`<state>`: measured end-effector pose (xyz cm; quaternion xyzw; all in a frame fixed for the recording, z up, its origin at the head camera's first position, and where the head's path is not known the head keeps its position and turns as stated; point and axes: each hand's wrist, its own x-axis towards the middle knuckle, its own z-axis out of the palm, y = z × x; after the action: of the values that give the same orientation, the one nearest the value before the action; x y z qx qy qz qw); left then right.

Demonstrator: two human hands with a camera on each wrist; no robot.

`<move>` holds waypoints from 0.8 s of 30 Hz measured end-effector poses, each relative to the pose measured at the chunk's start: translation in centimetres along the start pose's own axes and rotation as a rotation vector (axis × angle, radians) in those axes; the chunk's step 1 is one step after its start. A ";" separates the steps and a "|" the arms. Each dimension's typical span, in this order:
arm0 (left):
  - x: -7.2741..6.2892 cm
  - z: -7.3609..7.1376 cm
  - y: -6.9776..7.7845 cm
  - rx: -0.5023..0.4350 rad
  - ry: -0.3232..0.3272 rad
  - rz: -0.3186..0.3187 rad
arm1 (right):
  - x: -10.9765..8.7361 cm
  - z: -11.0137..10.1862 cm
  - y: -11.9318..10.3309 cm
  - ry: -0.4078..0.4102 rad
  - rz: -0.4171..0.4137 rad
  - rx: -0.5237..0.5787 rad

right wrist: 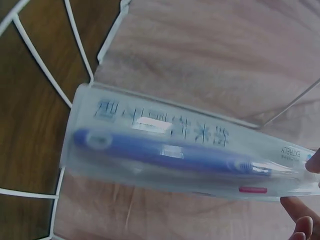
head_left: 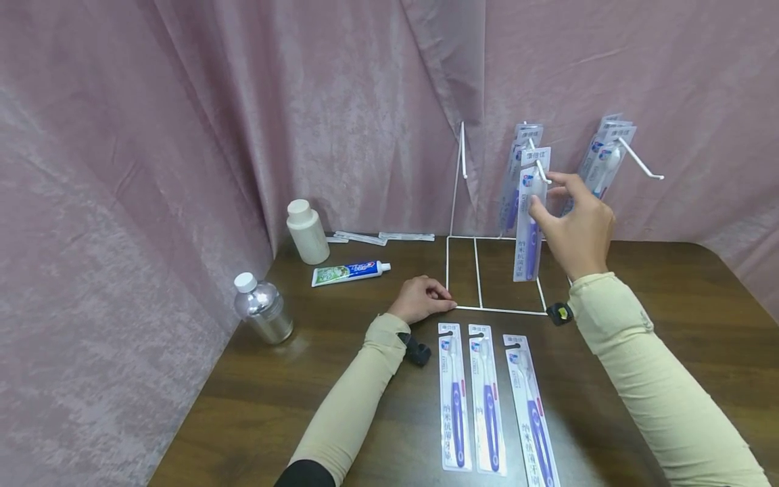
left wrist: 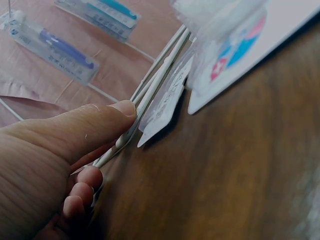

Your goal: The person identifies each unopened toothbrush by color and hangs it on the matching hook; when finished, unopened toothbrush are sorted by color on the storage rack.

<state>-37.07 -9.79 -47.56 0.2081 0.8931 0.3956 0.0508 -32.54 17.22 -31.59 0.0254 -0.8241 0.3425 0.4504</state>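
My right hand (head_left: pixel 578 220) holds a packaged purple toothbrush (head_left: pixel 527 230) near its upper part, at the tip of the middle hook of a white wire display rack (head_left: pixel 499 311). In the right wrist view, thumb and fingers sit at the edges of that toothbrush pack (right wrist: pixel 170 150), which hangs lengthwise below the hand. My left hand (head_left: pixel 422 299) pinches the rack's front left corner on the table; in the left wrist view the thumb lies on the white wire (left wrist: pixel 150 95) with the other fingers curled beneath. More toothbrush packs (head_left: pixel 510 182) hang behind on the same hook.
Toothbrush packs (head_left: pixel 605 159) hang on the right hook; the left hook (head_left: pixel 464 155) is bare. Three packs, one here (head_left: pixel 455 399), lie in front of the rack. A toothpaste tube (head_left: pixel 348 272), white bottle (head_left: pixel 308 233) and silver bottle (head_left: pixel 264 310) are left. Pink curtain (head_left: pixel 365 101) hangs behind.
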 end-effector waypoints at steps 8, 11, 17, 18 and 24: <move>0.1 0.0 -0.2 0.008 0.007 0.011 | 2.8 3.2 1.1 -0.030 0.082 -0.003; 0.2 0.2 -0.2 0.006 0.007 0.018 | 3.3 3.8 1.6 -0.022 0.111 -0.011; 0.4 0.3 -0.1 -0.005 -0.014 0.023 | 2.9 3.4 2.4 -0.044 0.153 0.012; 0.4 0.3 -0.1 -0.006 -0.014 0.022 | 2.6 3.2 2.4 -0.052 0.158 0.018; 0.3 0.0 0.0 -0.018 0.005 0.017 | -1.7 0.4 3.4 -0.178 0.252 0.145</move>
<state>-37.33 -9.69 -47.59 0.2142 0.8879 0.4044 0.0468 -33.00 19.14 -34.81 -0.0152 -0.8307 0.4510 0.3260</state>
